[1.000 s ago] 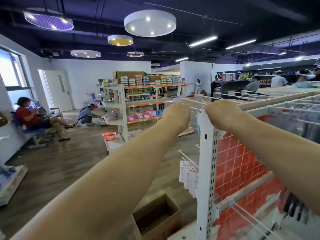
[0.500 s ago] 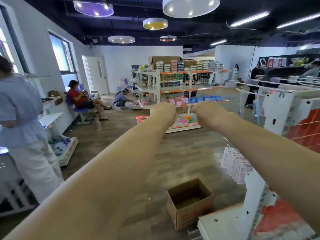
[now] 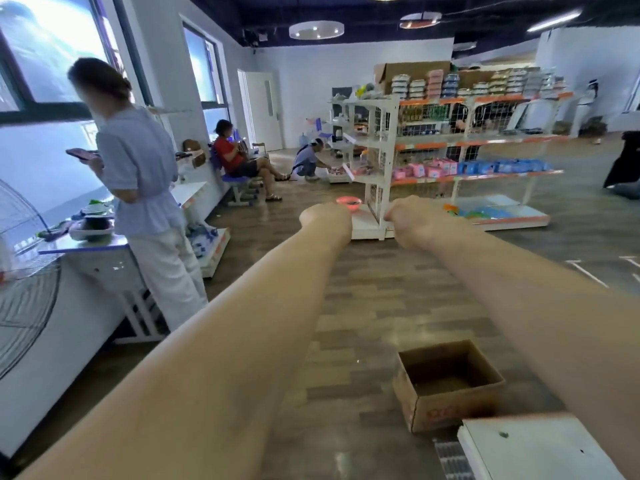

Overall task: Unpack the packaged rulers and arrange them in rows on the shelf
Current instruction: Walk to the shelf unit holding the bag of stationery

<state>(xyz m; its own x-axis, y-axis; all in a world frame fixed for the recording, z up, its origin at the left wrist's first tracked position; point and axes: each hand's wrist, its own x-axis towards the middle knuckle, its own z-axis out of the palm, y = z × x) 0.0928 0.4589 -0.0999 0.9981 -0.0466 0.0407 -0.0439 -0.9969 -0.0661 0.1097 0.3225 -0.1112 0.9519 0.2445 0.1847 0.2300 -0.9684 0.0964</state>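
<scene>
While the left hand [image 3: 326, 220] and right hand [image 3: 412, 220] are held out, curled away from view, any hold cannot be told, no rulers are seen, and the open box [image 3: 446, 405] is set by the shelf [image 3: 540, 448], seemingly for reach.

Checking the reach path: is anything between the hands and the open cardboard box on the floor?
Nothing visible. The left hand and right hand are stretched out over the floor; the box stands on it nearer the person, beside the white shelf base.
</scene>
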